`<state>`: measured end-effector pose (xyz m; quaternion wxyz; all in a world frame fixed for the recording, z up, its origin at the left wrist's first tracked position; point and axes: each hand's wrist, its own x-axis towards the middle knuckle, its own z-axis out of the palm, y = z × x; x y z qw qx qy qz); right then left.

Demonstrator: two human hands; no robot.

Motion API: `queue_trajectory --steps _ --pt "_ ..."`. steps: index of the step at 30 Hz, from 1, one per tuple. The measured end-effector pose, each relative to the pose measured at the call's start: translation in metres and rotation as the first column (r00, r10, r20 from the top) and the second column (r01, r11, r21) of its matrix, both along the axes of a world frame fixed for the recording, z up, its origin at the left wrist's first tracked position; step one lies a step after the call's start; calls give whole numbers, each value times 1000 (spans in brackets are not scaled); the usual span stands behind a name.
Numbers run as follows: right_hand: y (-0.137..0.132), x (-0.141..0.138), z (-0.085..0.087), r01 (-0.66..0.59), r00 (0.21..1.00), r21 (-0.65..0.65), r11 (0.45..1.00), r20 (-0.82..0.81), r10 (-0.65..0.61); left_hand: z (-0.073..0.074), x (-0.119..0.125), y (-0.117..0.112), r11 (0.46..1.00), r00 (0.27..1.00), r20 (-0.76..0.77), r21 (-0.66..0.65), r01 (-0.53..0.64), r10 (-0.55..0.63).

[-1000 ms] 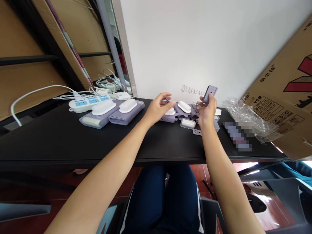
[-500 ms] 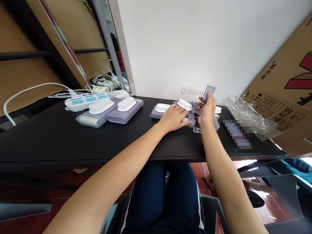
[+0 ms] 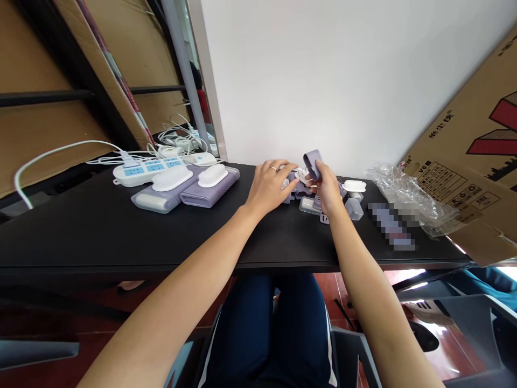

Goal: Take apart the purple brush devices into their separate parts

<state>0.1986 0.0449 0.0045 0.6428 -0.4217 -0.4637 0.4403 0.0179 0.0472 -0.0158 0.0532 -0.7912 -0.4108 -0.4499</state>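
My right hand (image 3: pixel 330 189) holds a hollow light-purple plastic sleeve (image 3: pixel 312 164), tilted with its open end towards the left, above a pile of small purple and white plastic parts (image 3: pixel 302 188). My left hand (image 3: pixel 269 186) is just left of the pile, its fingers curled down over a whitish and purple piece mostly hidden beneath them. Below the right hand lie a clear case (image 3: pixel 310 205) and a small purple piece with holes (image 3: pixel 324 219). Right of that hand are a white oval brush (image 3: pixel 354 186) and a clear plastic cover (image 3: pixel 354 209).
Two purple cases (image 3: pixel 209 195) topped with white oval brushes (image 3: pixel 213 175) lie on the black table (image 3: pixel 194 237) at left, before a white power strip (image 3: pixel 139 171) with cables. At right are a blurred-out flat object (image 3: pixel 391 226), clear plastic wrap (image 3: pixel 416 199) and a cardboard box (image 3: pixel 464 178).
My left hand has drawn left and curled, coming off the pile's front. My right hand has moved left and lower with the purple sleeve, turning its open end into view.
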Motion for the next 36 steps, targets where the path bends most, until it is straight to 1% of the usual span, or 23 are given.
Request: queue_trajectory --steps 2,5,7,10,12,13,15,17,18,20,21,22,23,25,28,30,32,36 --pt "-4 -5 0 -86 995 -17 996 50 86 -1 3 -2 999 1000 -20 -40 18 -18" --pt "-7 -10 0 -155 986 -56 986 50 158 -1 5 -3 991 1000 29 -133 8 -4" --pt "-9 -12 0 -159 986 -62 985 40 162 0 5 -4 983 997 79 -182 29 -15" --pt "-7 -13 2 -125 989 -34 992 74 127 2 5 -4 974 989 127 -200 106 -81" --pt "-4 -9 4 -58 995 -15 998 83 59 3 6 -4 971 984 142 -194 137 -110" --pt "-2 -5 6 2 998 -12 1000 65 -1 2 6 -4 971 983 143 -193 140 -113" --pt "3 9 10 175 984 -29 984 -21 -176 2 4 -3 972 984 142 -192 137 -110" --pt "7 25 13 360 920 -58 931 -145 -365 0 1 -1 972 979 178 -188 138 -105" --pt "8 33 14 430 881 -75 900 -183 -436 0 0 1 970 970 222 -194 145 -101" --pt "10 44 13 500 836 -92 861 -209 -508 0 -1 5 951 928 362 -249 185 -85" --pt "10 47 12 512 829 -90 854 -209 -519 0 -1 7 927 893 445 -298 227 -75" --pt "10 47 12 514 830 -84 854 -203 -519 0 0 8 892 849 524 -351 286 -66" --pt "10 46 11 510 835 -76 857 -194 -514 0 2 9 846 803 593 -395 358 -63" --pt "10 42 10 496 850 -67 866 -165 -500 1 5 9 739 717 692 -438 511 -86" --pt "9 35 11 472 871 -74 878 -118 -478 0 9 4 580 639 752 -451 679 -162" --pt "9 34 11 451 884 -84 888 -95 -458 -1 11 1 500 622 757 -468 729 -198" --pt "9 33 10 435 895 -97 895 -67 -442 -2 12 -1 459 623 755 -487 743 -206" --pt "9 31 8 430 903 -86 899 25 -429 -3 16 -1 438 628 759 -512 739 -172"
